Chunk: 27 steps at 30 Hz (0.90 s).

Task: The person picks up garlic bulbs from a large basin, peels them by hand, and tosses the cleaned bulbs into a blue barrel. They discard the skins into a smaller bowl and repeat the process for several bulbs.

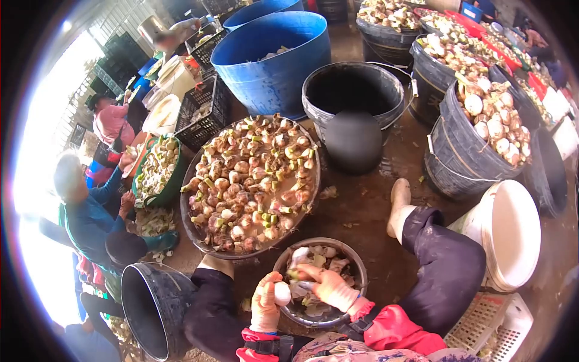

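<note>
My left hand (pixel 265 303) is closed around a smooth white garlic bulb (pixel 281 294) at the near side of a round basin (pixel 360 265). Just right of it, my right hand (pixel 333 288) is curled over the basin, somewhat blurred. A small dark blade, seemingly a knife (pixel 306 286), shows under its fingers. The basin between my legs holds papery peelings, cut pieces and some pale bulbs. Beyond it stands a wide, shallow tub (pixel 188 224) full of unpeeled garlic bulbs (pixel 241 175) with short green stem stubs.
A black bucket (pixel 151 301) is on my left; a white bucket (pixel 476 211) and a plastic crate (pixel 476 320) are on my right. Ahead stand a large blue tub (pixel 265 78) and a black bucket (pixel 353 69). A heaped bucket (pixel 449 151) is farther right. Co-workers (pixel 90 205) sit at left.
</note>
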Each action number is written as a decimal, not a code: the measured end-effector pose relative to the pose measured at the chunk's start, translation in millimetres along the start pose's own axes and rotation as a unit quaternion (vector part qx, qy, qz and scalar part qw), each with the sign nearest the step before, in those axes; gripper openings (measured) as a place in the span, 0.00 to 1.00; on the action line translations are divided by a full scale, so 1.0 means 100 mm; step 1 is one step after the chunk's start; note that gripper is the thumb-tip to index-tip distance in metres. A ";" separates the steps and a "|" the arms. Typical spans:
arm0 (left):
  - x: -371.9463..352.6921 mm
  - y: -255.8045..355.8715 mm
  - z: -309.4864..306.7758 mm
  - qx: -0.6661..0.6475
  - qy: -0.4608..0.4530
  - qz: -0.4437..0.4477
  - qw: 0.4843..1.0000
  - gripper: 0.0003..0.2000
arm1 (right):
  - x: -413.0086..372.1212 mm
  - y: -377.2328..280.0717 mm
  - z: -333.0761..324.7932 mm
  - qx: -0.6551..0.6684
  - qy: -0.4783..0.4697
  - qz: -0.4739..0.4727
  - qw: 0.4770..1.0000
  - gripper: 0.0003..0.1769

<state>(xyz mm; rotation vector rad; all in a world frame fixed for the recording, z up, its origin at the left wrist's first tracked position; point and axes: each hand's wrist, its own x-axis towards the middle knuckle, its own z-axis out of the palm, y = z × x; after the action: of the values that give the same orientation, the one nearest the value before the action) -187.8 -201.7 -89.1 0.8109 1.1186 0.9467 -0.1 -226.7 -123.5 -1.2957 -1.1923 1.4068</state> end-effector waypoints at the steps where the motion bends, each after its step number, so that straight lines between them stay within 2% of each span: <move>1: -0.01 -0.03 0.03 0.019 -0.001 -0.006 1.000 0.26 | 0.01 -0.05 0.05 0.000 0.011 -0.018 1.000 0.30; 4: -0.02 -0.10 0.15 0.089 -0.053 0.043 0.994 0.35 | -0.01 -0.15 0.11 0.036 0.019 -0.017 0.999 0.29; 5: -0.03 -0.10 0.19 0.164 -0.053 0.065 0.983 0.37 | -0.01 -0.15 0.11 0.005 0.020 -0.015 1.000 0.29; 6: -0.03 -0.08 0.21 0.167 -0.055 0.063 0.983 0.37 | -0.02 -0.14 0.12 -0.025 0.019 -0.012 0.999 0.30; 7: -0.01 -0.07 0.23 0.224 -0.059 0.100 0.968 0.37 | 0.00 -0.12 0.14 -0.083 0.046 -0.046 0.994 0.29; 8: 0.00 -0.06 0.25 0.281 -0.065 0.136 0.948 0.36 | -0.01 -0.09 0.14 -0.081 0.050 -0.044 0.994 0.29; 10: 0.00 -0.06 0.29 0.233 -0.040 0.137 0.962 0.33 | 0.02 -0.13 0.10 -0.011 0.061 -0.036 0.997 0.28; 11: 0.02 -0.05 0.32 0.096 -0.014 0.104 0.990 0.32 | 0.02 -0.19 0.06 -0.009 0.061 -0.037 0.997 0.28; 12: 0.04 -0.03 0.33 -0.044 0.011 0.069 0.997 0.30 | 0.01 -0.26 0.01 0.114 0.029 0.040 0.992 0.27; 13: 0.09 -0.04 0.31 -0.051 0.049 0.039 0.997 0.21 | 0.01 -0.31 -0.04 0.234 -0.004 0.116 0.965 0.26; 14: 0.13 -0.07 0.26 -0.050 0.050 0.041 0.997 0.21 | 0.01 -0.30 -0.06 0.234 -0.006 0.115 0.965 0.26; 17: 0.17 -0.12 0.13 -0.155 0.049 -0.017 0.986 0.18 | 0.02 -0.26 -0.14 0.426 0.018 0.035 0.904 0.23; 18: 0.17 -0.12 0.11 -0.155 0.050 -0.017 0.986 0.18 | 0.05 -0.21 -0.17 0.505 0.041 0.035 0.861 0.22; 20: 0.14 -0.03 0.13 -0.293 0.048 -0.081 0.951 0.19 | 0.13 -0.22 -0.29 0.614 0.057 0.010 0.787 0.20; 21: 0.16 -0.08 0.06 -0.309 0.066 -0.078 0.946 0.20 | 0.05 -0.34 -0.35 0.578 0.117 0.010 0.808 0.23; 22: 0.16 -0.05 0.06 -0.308 0.068 -0.075 0.946 0.20 | 0.07 -0.19 -0.36 0.584 0.113 -0.022 0.804 0.20; 24: 0.14 -0.01 0.07 -0.344 0.070 -0.073 0.934 0.21 | 0.10 0.06 -0.40 0.409 0.048 0.021 0.911 0.19; 25: 0.17 -0.06 0.01 -0.374 0.028 -0.077 0.924 0.22 | 0.04 0.10 -0.33 0.173 0.051 0.010 0.983 0.20; 26: 0.18 -0.09 0.00 -0.374 0.029 -0.078 0.924 0.22 | -0.01 0.11 -0.24 -0.073 0.051 -0.002 0.996 0.22; 27: 0.20 -0.12 -0.01 -0.351 0.049 -0.074 0.932 0.22 | -0.02 0.12 -0.17 -0.226 0.062 -0.007 0.972 0.26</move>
<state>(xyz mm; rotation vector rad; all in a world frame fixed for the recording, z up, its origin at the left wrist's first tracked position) -183.3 -188.1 -107.4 0.0932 0.8168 1.1629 16.7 -229.4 -134.8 -1.6533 -1.4865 1.0571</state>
